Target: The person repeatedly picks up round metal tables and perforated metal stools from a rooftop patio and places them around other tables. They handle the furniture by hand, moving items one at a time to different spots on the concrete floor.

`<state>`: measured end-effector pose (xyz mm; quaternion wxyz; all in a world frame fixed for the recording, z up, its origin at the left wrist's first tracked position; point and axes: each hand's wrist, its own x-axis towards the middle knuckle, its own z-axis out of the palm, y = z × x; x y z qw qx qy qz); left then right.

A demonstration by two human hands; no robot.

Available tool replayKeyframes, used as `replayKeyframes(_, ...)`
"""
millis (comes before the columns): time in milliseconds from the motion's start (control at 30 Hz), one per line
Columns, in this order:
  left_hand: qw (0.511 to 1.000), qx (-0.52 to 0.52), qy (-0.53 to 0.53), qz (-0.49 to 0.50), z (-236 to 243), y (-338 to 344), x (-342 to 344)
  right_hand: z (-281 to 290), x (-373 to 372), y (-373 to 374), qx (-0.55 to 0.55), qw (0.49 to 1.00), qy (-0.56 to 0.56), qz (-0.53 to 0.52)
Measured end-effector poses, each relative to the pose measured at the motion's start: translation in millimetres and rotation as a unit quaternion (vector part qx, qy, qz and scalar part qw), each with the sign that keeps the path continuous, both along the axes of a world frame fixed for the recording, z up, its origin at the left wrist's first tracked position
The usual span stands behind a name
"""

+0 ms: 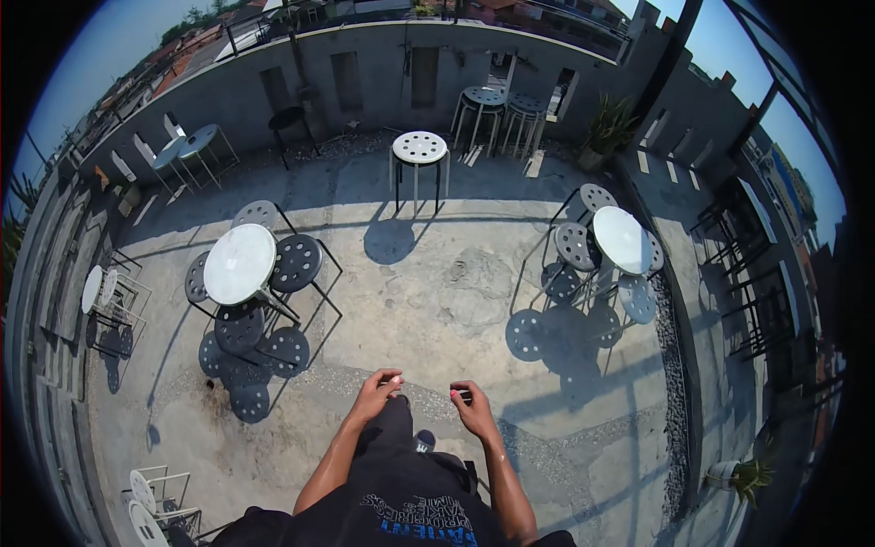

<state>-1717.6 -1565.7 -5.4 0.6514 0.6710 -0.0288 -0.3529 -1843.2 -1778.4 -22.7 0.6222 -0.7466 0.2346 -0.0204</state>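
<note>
My left hand (374, 396) is raised in front of my body, fingers curled in toward the thumb. Something small and pale pink shows at its fingertips, too small to name. Across a short gap, my right hand (472, 407) is likewise curled, with a small pink spot at its fingertips that I cannot make out. Neither hand touches any furniture. Ahead of them, a white round stool (419, 148) with holes in its seat stands in the sunlight.
To the left, a white round table (239, 264) is ringed by black stools (298, 263). Another white table (624, 239) with stools stands right, near a gravel strip (676, 410). Stacked stools (483, 97) and a potted plant (612, 123) line the grey wall (383, 82).
</note>
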Motion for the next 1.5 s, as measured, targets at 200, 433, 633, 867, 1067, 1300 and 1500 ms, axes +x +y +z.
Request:
replayKeyframes(200, 0.999, 0.031, 0.03, 0.025, -33, -74, 101, -9, 141, -83, -0.004, 0.999, -0.02, 0.05)
replayKeyframes(433, 0.992, 0.037, 0.04, 0.113, -44, -169, 269, -26, 305, -174, -0.008, 0.982, 0.035, 0.185)
replayKeyframes(633, 0.987, -0.006, 0.015, 0.158, -17, -243, 420, -16, 463, -268, 0.002, 0.975, 0.035, 0.217)
replayKeyframes(867, 0.982, 0.029, 0.063, 0.176, -59, -318, 577, -83, 660, -366, -0.024, 0.969, 0.054, 0.242)
replayKeyframes(1067, 0.958, 0.101, 0.138, 0.23, -170, -382, 717, -221, 846, -433, 0.009, 0.978, 0.096, 0.183)
replayKeyframes(1300, 0.878, 0.239, 0.214, 0.354, -295, -469, 825, -277, 1030, -483, -0.211, 0.951, 0.08, 0.212)
replayKeyframes(1500, 0.807, 0.264, 0.194, 0.491, -352, -479, 894, -309, 1131, -511, -0.256, 0.906, 0.136, 0.31)
